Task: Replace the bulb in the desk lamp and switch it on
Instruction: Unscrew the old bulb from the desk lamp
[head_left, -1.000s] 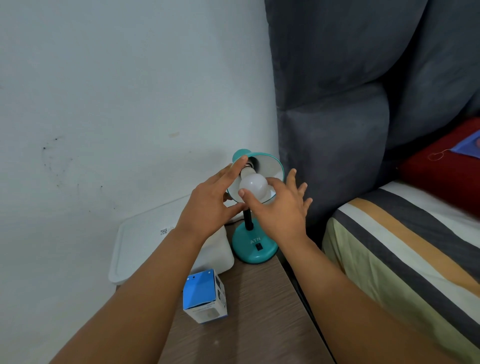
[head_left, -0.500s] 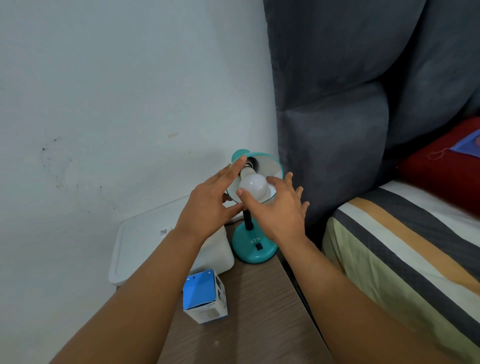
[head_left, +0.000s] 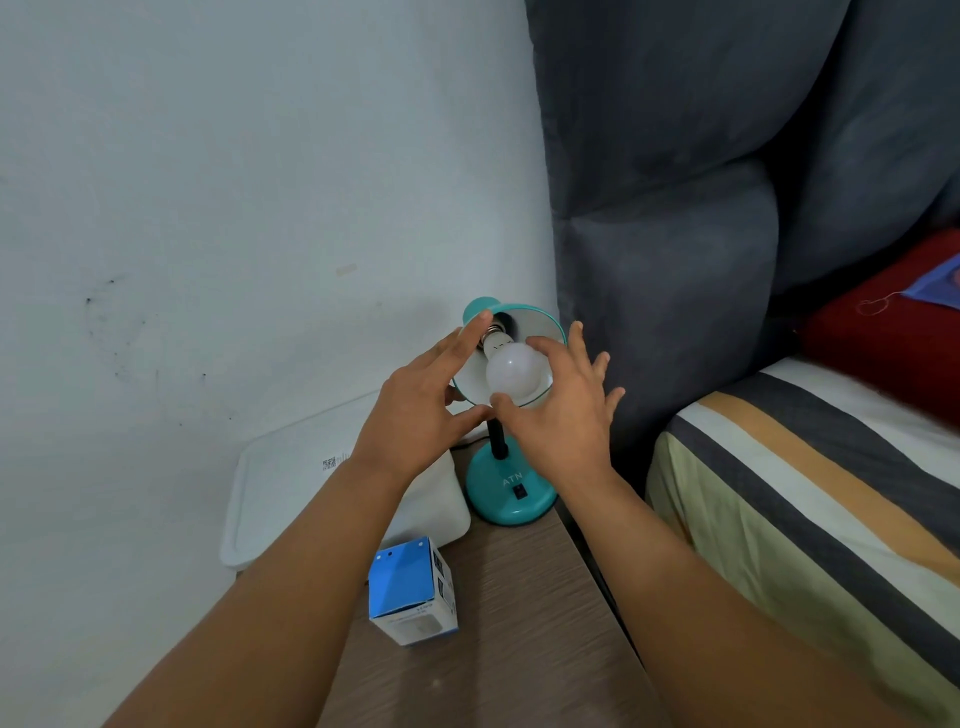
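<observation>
A teal desk lamp (head_left: 511, 493) stands at the back of the wooden bedside table (head_left: 493, 654), its shade (head_left: 545, 325) tilted toward me. A white bulb (head_left: 511, 371) sits in the shade's socket with its metal screw thread showing. My left hand (head_left: 415, 410) holds the shade's left rim, fingers along the top and thumb underneath. My right hand (head_left: 561, 421) pinches the bulb between thumb and forefinger, with the other fingers spread. A black switch (head_left: 518, 491) is on the lamp's base.
A blue and white bulb box (head_left: 410, 587) stands on the table near me. A white plastic container (head_left: 280, 493) sits left of the lamp against the wall. A grey padded headboard (head_left: 675, 208) and a striped bed (head_left: 805, 467) lie to the right.
My right hand has turned on the bulb: its fingers closed together, then spread again. The left hand has stayed on the shade.
</observation>
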